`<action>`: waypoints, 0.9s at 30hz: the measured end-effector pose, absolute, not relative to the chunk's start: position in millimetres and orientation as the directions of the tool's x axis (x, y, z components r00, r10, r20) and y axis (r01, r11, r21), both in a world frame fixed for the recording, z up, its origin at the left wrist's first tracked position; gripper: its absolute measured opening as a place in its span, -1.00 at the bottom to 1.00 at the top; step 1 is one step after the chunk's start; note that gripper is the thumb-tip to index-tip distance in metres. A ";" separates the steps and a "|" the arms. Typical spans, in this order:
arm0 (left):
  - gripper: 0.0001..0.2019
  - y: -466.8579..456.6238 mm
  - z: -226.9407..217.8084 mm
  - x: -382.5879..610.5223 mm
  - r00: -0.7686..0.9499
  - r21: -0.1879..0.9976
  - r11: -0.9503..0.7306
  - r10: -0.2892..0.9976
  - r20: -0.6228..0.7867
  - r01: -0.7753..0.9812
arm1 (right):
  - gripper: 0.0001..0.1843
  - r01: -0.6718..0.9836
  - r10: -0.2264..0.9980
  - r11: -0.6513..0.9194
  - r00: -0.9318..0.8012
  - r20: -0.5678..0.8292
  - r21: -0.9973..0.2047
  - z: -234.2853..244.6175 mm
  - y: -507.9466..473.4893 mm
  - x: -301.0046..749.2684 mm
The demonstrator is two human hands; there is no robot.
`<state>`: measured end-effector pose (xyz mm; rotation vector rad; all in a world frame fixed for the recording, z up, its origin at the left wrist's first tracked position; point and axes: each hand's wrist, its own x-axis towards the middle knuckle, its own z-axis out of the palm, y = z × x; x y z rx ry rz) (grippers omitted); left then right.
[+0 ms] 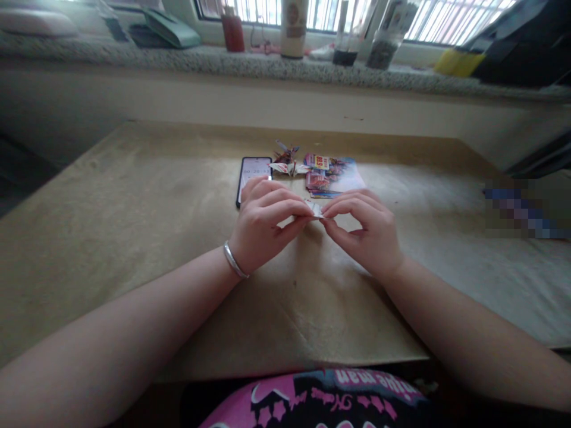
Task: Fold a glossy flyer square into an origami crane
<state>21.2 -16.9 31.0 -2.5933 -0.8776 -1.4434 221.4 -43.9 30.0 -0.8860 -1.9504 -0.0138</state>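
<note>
A small piece of folded paper (316,208), whitish with some print, is held up between my two hands over the table. My left hand (267,217), with a silver bangle at the wrist, pinches its left end between thumb and fingers. From the other side my right hand (363,229) pinches the paper's right end. Much of the paper is hidden by the fingertips. Just beyond the hands lie a folded paper crane (291,169), white with red marks, and a darker folded paper piece (285,154). A stack of colourful printed sheets (334,175) is behind my right hand.
A phone (253,169) showing a timer lies partly behind my left hand on the tan table (156,238). Along the granite windowsill (250,65) stand a red bottle (233,30), a pale cylindrical container (293,27) and other items. A blurred bluish object is at the right.
</note>
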 end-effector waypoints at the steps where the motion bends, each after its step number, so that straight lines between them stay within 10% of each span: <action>1: -0.93 -16.9 30.7 21.6 0.408 0.218 -0.837 0.451 0.794 0.501 | -0.92 0.591 0.576 0.733 -0.277 0.769 -0.336 30.1 -44.0 221.1; 27: -0.93 -14.6 25.1 22.2 0.435 0.116 -0.835 0.392 0.810 0.538 | -0.88 0.574 0.530 0.769 -0.327 0.782 -0.281 30.4 -45.1 218.6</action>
